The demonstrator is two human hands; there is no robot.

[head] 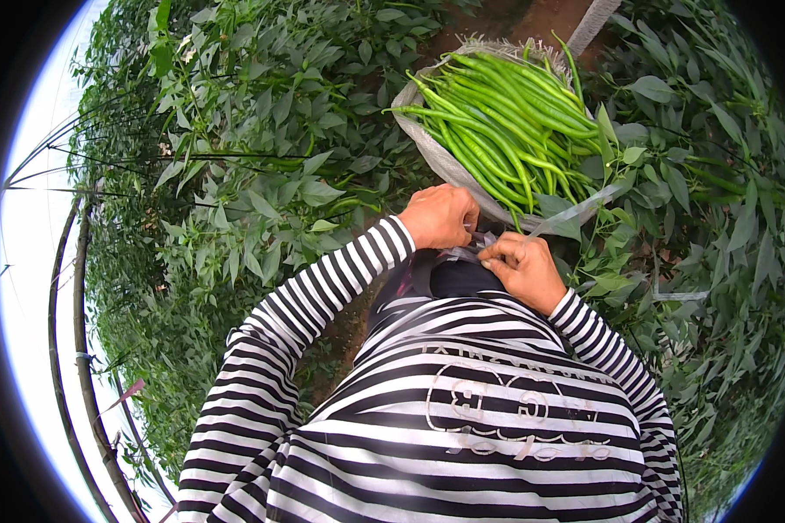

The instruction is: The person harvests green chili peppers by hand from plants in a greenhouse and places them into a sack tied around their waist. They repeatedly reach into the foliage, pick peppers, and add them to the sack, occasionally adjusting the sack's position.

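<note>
Both hands meet at waist height, in front of the striped shirt. My left hand [439, 217] pinches one side of a bunched strip of thin, greyish plastic film [469, 248]. The fingers of my right hand [522, 269] pinch the film's other side. Just beyond the hands stands a woven sack [446, 157] with its rim turned outward, filled to the top with long green chili peppers [507, 124]. A pale translucent strap [579, 208] runs over the near right part of the sack's rim.
Dense pepper plants [268, 131] with some hanging peppers rise on the left, and more foliage [726, 176] crowds the right side, touching the sack. Brown soil [530, 19] shows beyond the sack. Dark poles [82, 314] and thin lines stand at the far left. A pale band [592, 26] runs off behind the sack.
</note>
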